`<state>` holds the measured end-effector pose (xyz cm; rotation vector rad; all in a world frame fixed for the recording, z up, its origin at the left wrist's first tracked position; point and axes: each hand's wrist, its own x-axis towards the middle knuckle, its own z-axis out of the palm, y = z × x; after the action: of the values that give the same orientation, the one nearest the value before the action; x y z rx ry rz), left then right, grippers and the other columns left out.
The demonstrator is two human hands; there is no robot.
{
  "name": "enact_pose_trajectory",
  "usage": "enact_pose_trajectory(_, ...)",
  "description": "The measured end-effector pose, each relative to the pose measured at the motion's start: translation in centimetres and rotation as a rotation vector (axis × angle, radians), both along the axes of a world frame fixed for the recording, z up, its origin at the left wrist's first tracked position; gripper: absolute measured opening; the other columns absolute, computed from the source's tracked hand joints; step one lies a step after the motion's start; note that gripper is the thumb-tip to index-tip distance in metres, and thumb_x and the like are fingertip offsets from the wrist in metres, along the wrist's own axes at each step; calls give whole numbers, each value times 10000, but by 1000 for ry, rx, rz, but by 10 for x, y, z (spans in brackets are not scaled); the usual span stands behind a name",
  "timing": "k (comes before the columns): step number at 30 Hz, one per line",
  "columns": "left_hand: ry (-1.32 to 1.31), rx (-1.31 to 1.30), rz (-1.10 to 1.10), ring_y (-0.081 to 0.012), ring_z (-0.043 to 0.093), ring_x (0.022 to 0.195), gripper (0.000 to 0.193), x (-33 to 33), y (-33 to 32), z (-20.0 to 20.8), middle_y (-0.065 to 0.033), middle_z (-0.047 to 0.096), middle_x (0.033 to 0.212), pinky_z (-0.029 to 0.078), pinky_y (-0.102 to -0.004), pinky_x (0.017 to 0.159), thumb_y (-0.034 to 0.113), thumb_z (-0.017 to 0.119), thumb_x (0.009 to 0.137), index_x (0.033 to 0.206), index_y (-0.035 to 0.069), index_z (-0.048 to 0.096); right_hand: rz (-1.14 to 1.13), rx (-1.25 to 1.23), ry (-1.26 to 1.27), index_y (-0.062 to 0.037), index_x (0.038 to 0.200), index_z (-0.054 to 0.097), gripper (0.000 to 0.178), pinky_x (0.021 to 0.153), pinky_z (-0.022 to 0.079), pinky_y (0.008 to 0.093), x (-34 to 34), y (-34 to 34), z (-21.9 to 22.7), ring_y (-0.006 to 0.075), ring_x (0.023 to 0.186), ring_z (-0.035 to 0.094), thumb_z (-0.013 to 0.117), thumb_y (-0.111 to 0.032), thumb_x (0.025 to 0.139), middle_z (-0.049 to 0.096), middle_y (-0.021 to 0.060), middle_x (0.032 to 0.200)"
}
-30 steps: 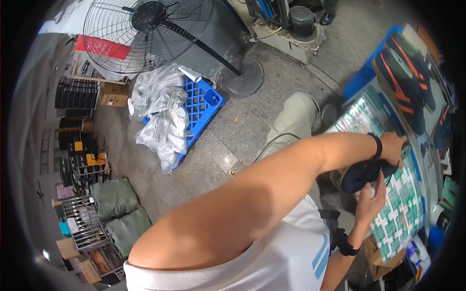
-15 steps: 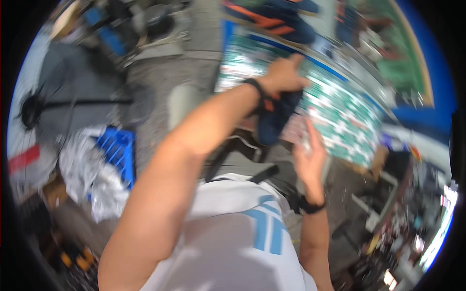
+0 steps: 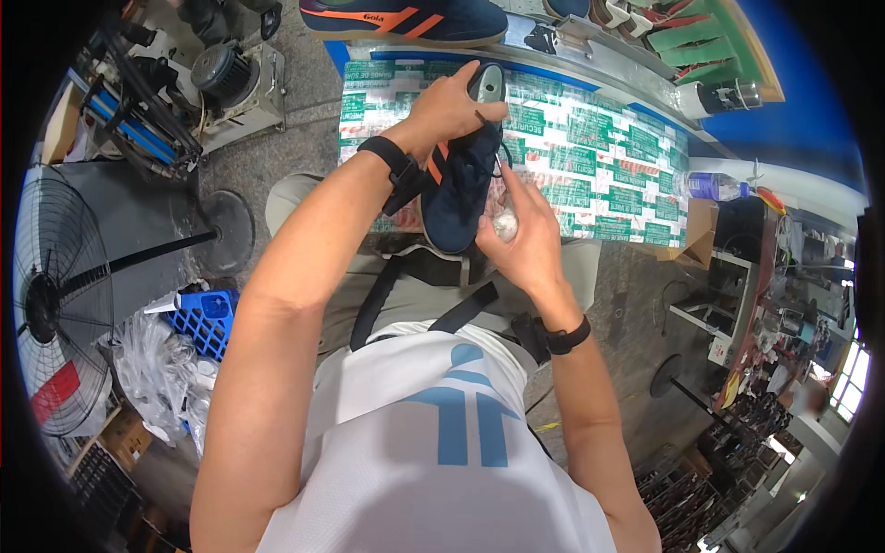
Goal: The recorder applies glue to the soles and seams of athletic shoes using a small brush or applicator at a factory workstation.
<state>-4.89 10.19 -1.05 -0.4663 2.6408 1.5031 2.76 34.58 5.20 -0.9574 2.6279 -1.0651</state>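
Observation:
A navy sneaker [image 3: 453, 205] with orange stripes and dark laces hangs in front of me, its toe toward my body and its pale insole showing at the far end. My left hand [image 3: 449, 109] grips it around the heel opening. On the shoe's right side is my right hand [image 3: 530, 241], fingers curled around a small whitish wad [image 3: 505, 224], its fingertips close to the laces. Whether those fingertips touch the shoe I cannot tell. Beyond, another navy sneaker [image 3: 415, 23] with orange stripes lies on its side at the table's far edge.
Under the shoe lies a work surface [image 3: 590, 147] covered in green-and-white printed tape. A purple-labelled bottle [image 3: 717, 186] lies at its right end. Left of me stand a large fan [image 3: 41, 304] and a blue crate [image 3: 205, 318] with clear plastic bags; a motor machine [image 3: 226, 83] sits behind.
My view has turned, and the surface now appears farther left and level. The right hand has come in closer beside the sneaker. The left hand still holds the shoe.

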Motion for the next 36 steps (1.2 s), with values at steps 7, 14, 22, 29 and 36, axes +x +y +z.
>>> enact_pose_trajectory(7, 4, -110, 8, -410, 752, 1254, 1105, 2, -2, 6, -287, 760, 1379, 569, -429, 1055, 598, 846, 818, 1687, 19, 488, 100, 179, 36, 64, 1562, 579, 865, 998, 553, 495, 27, 30, 23, 423, 1063, 685, 863, -233, 801, 692, 231, 1119)
enact_pose_trajectory(14, 76, -50, 31, -415, 740, 1282, 1136, 0, -2, -9, -286, 746, 1416, 555, -429, 1086, 628, 843, 797, 1687, 16, 489, 53, 152, 48, 68, 1533, 598, 840, 1009, 552, 504, 19, 7, 9, 439, 1087, 677, 866, -234, 797, 693, 236, 1131)
enact_pose_trajectory(22, 66, -72, 47, -454, 750, 1242, 1124, 0, -6, -4, -302, 769, 1346, 571, -470, 1065, 618, 858, 785, 1672, 24, 508, 72, 122, -40, 82, 1516, 608, 814, 987, 559, 503, 25, 18, 21, 453, 1052, 680, 848, -212, 796, 685, 254, 1114)
enact_pose_trajectory(29, 196, 274, 115, -415, 762, 1160, 842, 17, -16, -17, -264, 790, 1251, 589, -447, 1002, 591, 790, 970, 1564, 22, 612, -134, 133, 175, 122, 1484, 613, 753, 987, 550, 516, -30, 37, -22, 448, 1067, 680, 811, -202, 835, 689, 263, 1126)
enact_pose_trajectory(36, 408, -292, 225, -433, 697, 1165, 325, 85, -64, -57, -200, 767, 1181, 546, -505, 1064, 188, 774, 965, 1230, 1, 764, -69, 303, 445, 136, 1557, 523, 815, 1192, 417, 611, -64, 62, -69, 533, 1335, 578, 793, -224, 878, 612, 357, 1454)
